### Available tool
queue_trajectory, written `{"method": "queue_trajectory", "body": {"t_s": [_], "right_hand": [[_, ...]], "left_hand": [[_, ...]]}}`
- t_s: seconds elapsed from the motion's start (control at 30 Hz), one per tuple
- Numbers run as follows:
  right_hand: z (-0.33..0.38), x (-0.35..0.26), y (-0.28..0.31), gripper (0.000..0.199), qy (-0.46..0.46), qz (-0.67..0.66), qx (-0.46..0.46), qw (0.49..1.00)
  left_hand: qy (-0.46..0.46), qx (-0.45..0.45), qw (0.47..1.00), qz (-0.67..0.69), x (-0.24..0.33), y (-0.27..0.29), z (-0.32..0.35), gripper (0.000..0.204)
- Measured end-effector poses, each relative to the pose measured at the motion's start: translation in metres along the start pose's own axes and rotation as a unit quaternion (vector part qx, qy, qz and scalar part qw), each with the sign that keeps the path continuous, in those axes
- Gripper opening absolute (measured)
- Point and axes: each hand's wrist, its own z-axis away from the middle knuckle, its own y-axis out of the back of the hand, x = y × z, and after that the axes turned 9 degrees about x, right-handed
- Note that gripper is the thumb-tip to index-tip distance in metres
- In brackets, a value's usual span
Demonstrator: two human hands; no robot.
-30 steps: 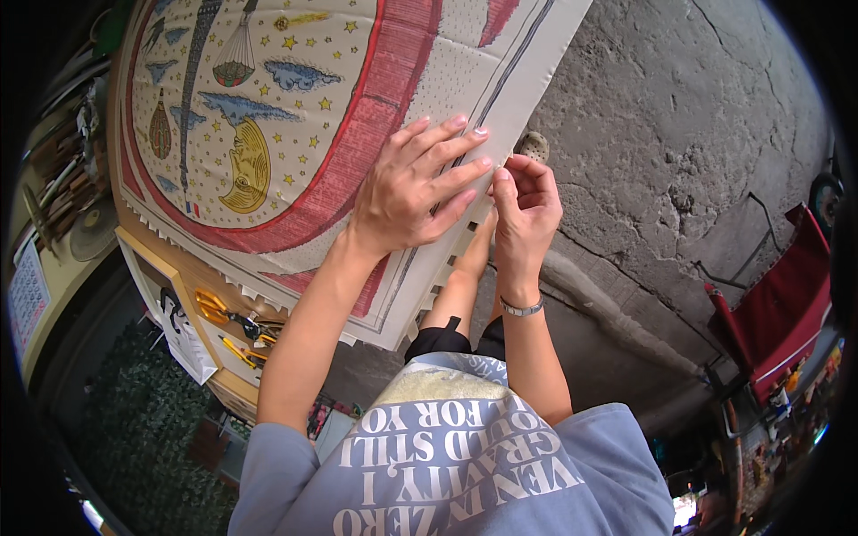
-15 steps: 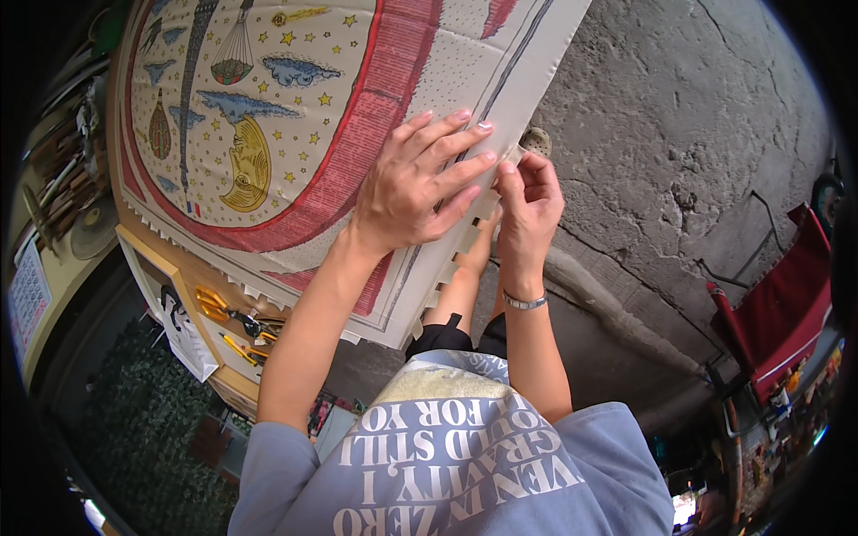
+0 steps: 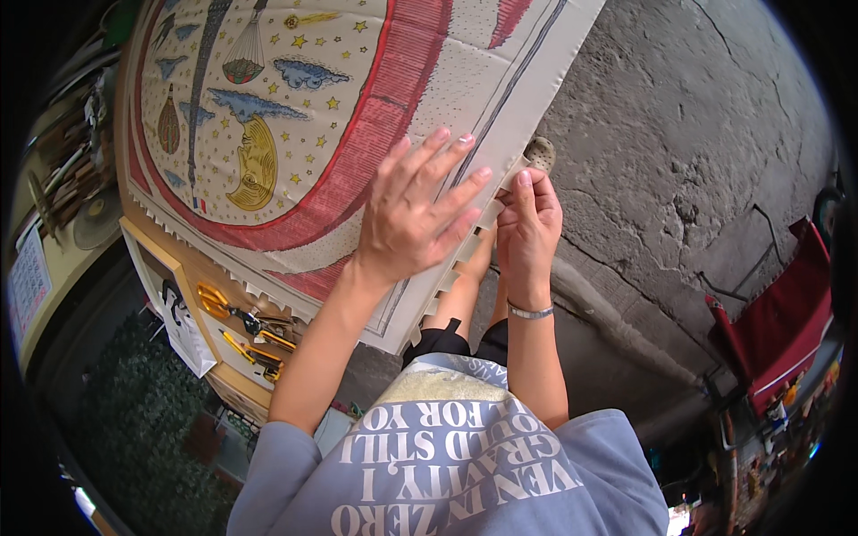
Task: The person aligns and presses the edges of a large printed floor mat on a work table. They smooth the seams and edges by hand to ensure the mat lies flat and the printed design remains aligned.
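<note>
A large printed cloth (image 3: 438,100) with a moon, stars, clouds and balloons inside a red ring lies spread on a board or tabletop. My left hand (image 3: 400,214) rests on its pale border with the fingers stretched and slightly spread. Just off the right edge, my right hand (image 3: 529,228) is closed, thumb against fingers, pinching a pale strip (image 3: 511,170) at the cloth's edge. Whether that strip is tape or cloth I cannot tell. Several small pale tabs (image 3: 450,283) stick out along the edge below it.
Orange-handled scissors (image 3: 213,301) and yellow cutters (image 3: 237,344) lie on a wooden surface at lower left, beside a framed picture (image 3: 174,317). Rough concrete floor (image 3: 661,134) spreads at right, with a clog (image 3: 540,154) on my foot and a dark red folding chair (image 3: 786,313).
My right hand has moved slightly down, still pinching at the cloth's edge. My left hand has also slid a little lower. The view has shifted slightly.
</note>
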Motion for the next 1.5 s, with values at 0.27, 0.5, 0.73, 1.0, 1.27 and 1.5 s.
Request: {"method": "queue_trajectory", "body": {"t_s": [0.27, 0.5, 0.73, 1.0, 1.27, 1.5], "right_hand": [[0.003, 0.003, -0.011, 0.017, 0.011, 0.051, 0.036, 0.998], [0.004, 0.009, -0.013, 0.015, 0.003, 0.027, 0.045, 0.999], [0.001, 0.013, -0.005, 0.012, 0.026, 0.039, 0.035, 0.998], [0.005, 0.007, -0.004, 0.010, 0.047, 0.047, 0.050, 0.997], [0.006, -0.005, 0.003, 0.012, -0.023, 0.050, 0.001, 0.999], [0.005, -0.008, -0.004, 0.016, -0.015, 0.041, 0.000, 0.999]], "left_hand": [[0.029, -0.056, 0.998, -0.007, 0.011, -0.005, 0.021, 0.050], [0.026, -0.054, 0.998, -0.002, 0.007, -0.005, 0.024, 0.049], [0.011, -0.060, 0.998, -0.008, 0.006, -0.008, 0.025, 0.049], [0.015, -0.051, 0.999, 0.011, 0.009, -0.013, 0.019, 0.043], [-0.002, -0.039, 0.998, 0.050, 0.010, -0.004, 0.022, 0.039], [-0.012, -0.061, 0.997, 0.053, 0.016, -0.002, 0.026, 0.042]]}}
